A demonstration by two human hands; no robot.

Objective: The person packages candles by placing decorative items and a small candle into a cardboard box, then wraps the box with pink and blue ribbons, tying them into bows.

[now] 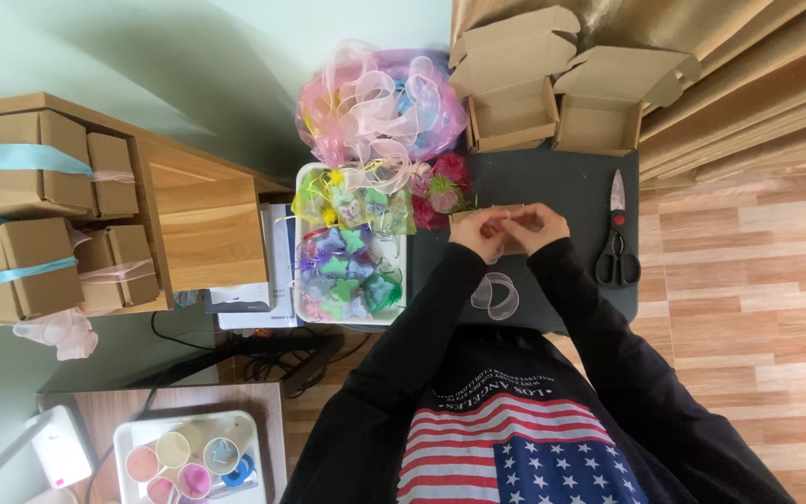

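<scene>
Loose ribbon coil (494, 295) lies nearest; left hand (480, 230) and right hand (536, 227), fingers pinched shut on a small kraft box (489, 215), risk letting the ribbon slip, since the grip is fingertip-only.

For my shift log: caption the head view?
Both hands, left and right, hold a small brown box on the black table.

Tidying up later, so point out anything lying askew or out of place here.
Little stands out. A loose curl of clear ribbon lies on the black table below both hands. The scissors lie near the table's right edge, blades pointing away.
</scene>
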